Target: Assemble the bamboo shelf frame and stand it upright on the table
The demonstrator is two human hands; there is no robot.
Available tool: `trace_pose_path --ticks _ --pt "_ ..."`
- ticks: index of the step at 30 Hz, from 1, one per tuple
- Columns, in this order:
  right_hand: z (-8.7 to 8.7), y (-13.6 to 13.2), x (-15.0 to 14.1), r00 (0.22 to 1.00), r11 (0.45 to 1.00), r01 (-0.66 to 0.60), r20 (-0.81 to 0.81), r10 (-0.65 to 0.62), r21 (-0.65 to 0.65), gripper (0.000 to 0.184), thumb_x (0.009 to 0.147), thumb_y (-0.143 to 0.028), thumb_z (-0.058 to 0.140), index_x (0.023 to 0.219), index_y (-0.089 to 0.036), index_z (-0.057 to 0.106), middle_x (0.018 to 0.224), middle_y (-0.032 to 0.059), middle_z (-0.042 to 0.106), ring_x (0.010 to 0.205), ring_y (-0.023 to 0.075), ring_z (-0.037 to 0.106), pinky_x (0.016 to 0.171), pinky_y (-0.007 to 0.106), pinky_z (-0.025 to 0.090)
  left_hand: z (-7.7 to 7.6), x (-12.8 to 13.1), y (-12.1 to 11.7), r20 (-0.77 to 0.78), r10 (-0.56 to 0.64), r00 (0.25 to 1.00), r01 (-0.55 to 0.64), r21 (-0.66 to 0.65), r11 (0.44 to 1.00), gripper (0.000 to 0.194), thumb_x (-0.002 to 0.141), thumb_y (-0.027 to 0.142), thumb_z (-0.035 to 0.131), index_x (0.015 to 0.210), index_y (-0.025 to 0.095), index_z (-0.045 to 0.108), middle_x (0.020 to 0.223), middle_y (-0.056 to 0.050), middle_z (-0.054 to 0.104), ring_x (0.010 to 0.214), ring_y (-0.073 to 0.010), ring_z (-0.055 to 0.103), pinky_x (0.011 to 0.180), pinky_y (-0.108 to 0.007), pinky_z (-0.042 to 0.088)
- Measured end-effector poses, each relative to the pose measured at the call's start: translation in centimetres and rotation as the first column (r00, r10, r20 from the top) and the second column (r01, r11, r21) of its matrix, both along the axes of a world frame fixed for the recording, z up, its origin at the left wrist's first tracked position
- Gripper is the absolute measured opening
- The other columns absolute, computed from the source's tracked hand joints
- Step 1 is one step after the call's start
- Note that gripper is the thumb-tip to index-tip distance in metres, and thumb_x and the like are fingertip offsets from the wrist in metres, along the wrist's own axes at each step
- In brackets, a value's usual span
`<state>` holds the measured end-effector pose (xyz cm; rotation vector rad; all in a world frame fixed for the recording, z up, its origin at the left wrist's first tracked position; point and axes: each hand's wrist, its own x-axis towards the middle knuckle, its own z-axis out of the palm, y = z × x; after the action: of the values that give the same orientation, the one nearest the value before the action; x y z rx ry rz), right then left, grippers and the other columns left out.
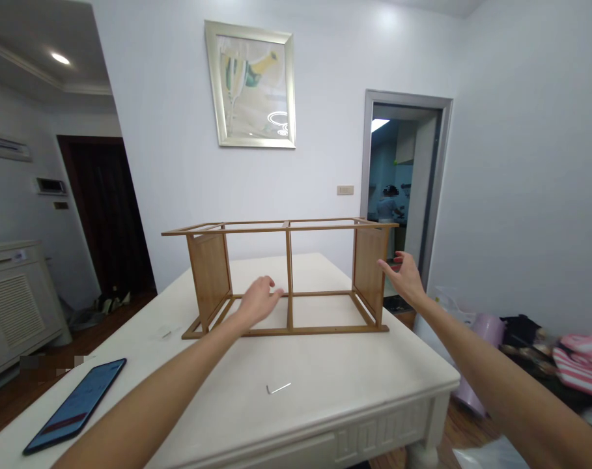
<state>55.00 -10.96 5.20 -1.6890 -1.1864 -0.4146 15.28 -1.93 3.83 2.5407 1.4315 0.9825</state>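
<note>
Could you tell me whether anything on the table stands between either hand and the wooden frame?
Nothing visible does. The left hand hovers just before the wooden frame's front lower rail, and the right hand is beside its right end panel. The hex key and phone lie nearer the camera, off both paths.

A smartphone (pixel 75 404) lies face up near the left front corner of the white worktop (pixel 354 384), and a small metal hex key (pixel 278 389) rests closer to the front edge, well apart from it. On the far wall hangs a silver-framed picture (pixel 251 85) of a bottle and glasses, with a light switch (pixel 345 190) to its lower right. Through the open doorway (pixel 403 176) a person (pixel 387 208) stands in the next room. A white cabinet (pixel 17 299) sits at the left, and striped fabric (pixel 581 368) lies heaped at the right.
</note>
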Motion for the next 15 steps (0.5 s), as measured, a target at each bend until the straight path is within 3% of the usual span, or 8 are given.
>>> trace_pose_path --ticks 3,6,9,12,15 --pt "-1.2 0.5 -0.3 0.998 0.971 -0.07 -0.02 0.067 -0.227 0.06 0.082 -0.062 0.055 0.117 -0.014 0.051 0.104 0.0133 0.066 0.079 0.0223 0.064 0.073 0.032 0.048 -5.5 3.1 -0.8 -0.092 -0.02 0.996 0.003 -0.175 0.984 0.043 0.083 0.049 0.056 0.107 0.013 0.057 0.11 -0.017 0.065 0.104 -0.0296 0.061 0.083 -0.035 0.044" --pt "-1.4 0.6 -1.3 0.997 0.931 -0.009 0.069 0.037 -0.365 0.035 0.091 -0.047 0.048 0.102 -0.016 0.057 0.094 0.0129 0.07 0.082 0.0244 0.066 0.068 0.03 0.046 -8.5 5.1 -0.7 -0.102 0.013 0.995 -0.043 -0.3 0.953 0.044 0.084 0.049 0.055 0.108 0.013 0.057 0.113 -0.018 0.065 0.105 -0.0306 0.062 0.082 -0.035 0.043" --pt "-1.4 0.4 -1.9 0.991 0.909 0.077 0.134 -0.023 -0.409 0.027 0.094 -0.035 0.04 0.095 -0.016 0.06 0.085 0.0127 0.07 0.08 0.0253 0.067 0.064 0.029 0.043 -9.5 6.1 -0.4 -0.094 0.058 0.994 -0.086 -0.334 0.939 0.038 0.09 0.044 0.048 0.111 0.013 0.054 0.11 -0.019 0.067 0.103 -0.0297 0.064 0.081 -0.034 0.043" --pt "-1.4 0.3 -1.9 0.989 0.901 0.075 0.145 -0.014 -0.428 0.027 0.094 -0.034 0.039 0.093 -0.017 0.06 0.082 0.0121 0.07 0.077 0.0249 0.067 0.063 0.029 0.043 -9.8 6.2 -0.1 -0.099 0.088 0.991 -0.116 -0.335 0.935 0.036 0.094 0.04 0.041 0.115 0.012 0.051 0.105 -0.019 0.069 0.099 -0.0295 0.066 0.079 -0.035 0.043" --pt "-1.1 0.0 -2.5 0.986 0.881 0.096 0.166 -0.021 -0.464 0.027 0.095 -0.035 0.038 0.094 -0.017 0.058 0.085 0.0129 0.07 0.079 0.0248 0.067 0.064 0.029 0.043 -10.1 5.8 -0.1 -0.12 0.087 0.989 -0.122 -0.323 0.938 0.036 0.092 0.041 0.044 0.114 0.013 0.051 0.104 -0.018 0.068 0.098 -0.03 0.066 0.079 -0.036 0.044"
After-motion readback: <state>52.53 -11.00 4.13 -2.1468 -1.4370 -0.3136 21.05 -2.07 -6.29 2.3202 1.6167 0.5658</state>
